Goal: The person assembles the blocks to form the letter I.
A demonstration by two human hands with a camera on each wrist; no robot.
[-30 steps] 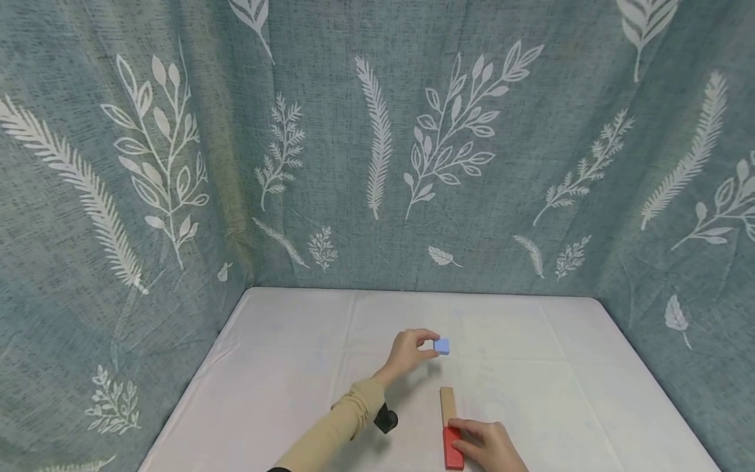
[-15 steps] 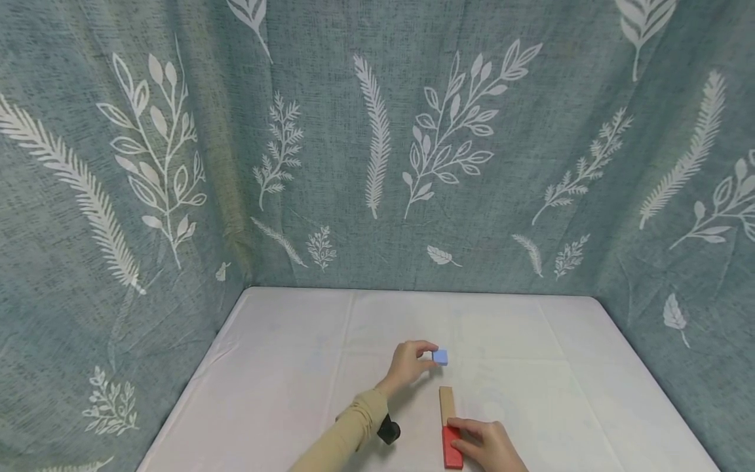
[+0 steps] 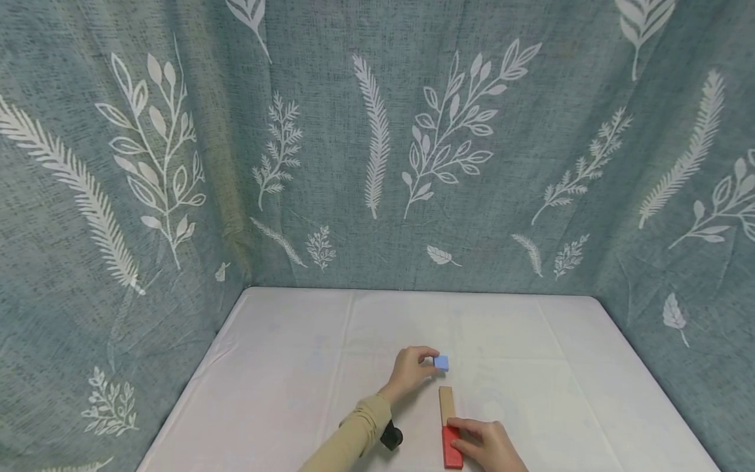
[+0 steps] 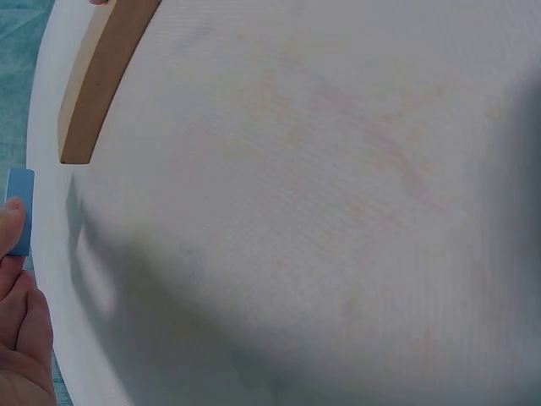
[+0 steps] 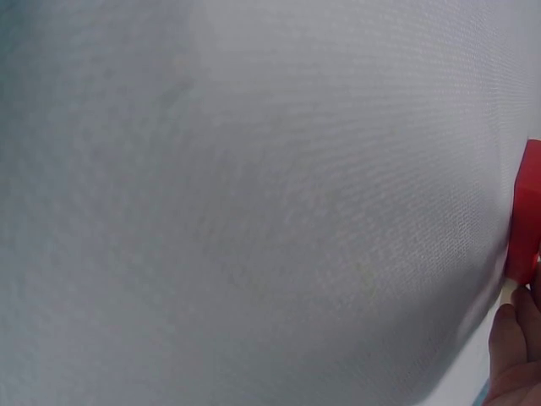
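Observation:
Between thumb and fingers my left hand (image 3: 407, 372) pinches a small blue block (image 3: 441, 363), just beyond the far end of a plain wooden block (image 3: 447, 403). In the left wrist view, the blue block (image 4: 20, 211) is at the left edge, apart from the end of the wooden block (image 4: 97, 85). A red block (image 3: 452, 448) lies end to end with the wooden one, nearer to me. My right hand (image 3: 486, 443) grips the red block from its right side, fingertips near the joint. The right wrist view shows only part of the red block (image 5: 526, 216) at its right edge.
A white cloth (image 3: 283, 367) covers the table. Blue-green curtains (image 3: 342, 151) with white leaf prints hang behind it and at both sides. A black wrist camera (image 3: 392, 436) is on my left forearm, above the cloth.
My left hand has brought the blue block nearer to me, toward the far end of the wooden block. The right hand, red block and wooden block stay in place.

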